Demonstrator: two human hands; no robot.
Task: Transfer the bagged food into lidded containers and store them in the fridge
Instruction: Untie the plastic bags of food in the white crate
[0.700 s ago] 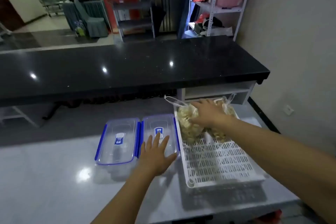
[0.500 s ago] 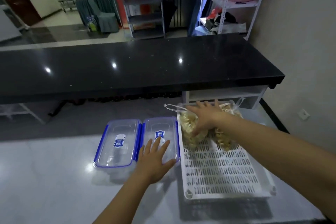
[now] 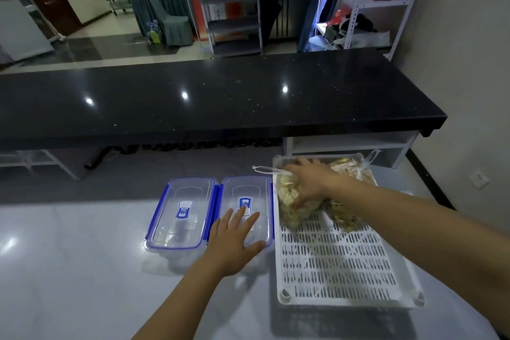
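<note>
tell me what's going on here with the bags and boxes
A person is starting to move bagged food into containers. The right hand reaches into the white tray and grasps the nearer bag of food; a second bag lies beside it in the tray. The left hand rests flat, fingers spread, on the lid of the right container. The left container sits right next to it. Both containers have their lids on, and nothing has been transferred yet.

The room is dim and bluish. Small ceiling lights shine as white spots on the black counter [image 3: 220, 96]. Straight lines bend near the edges.
</note>
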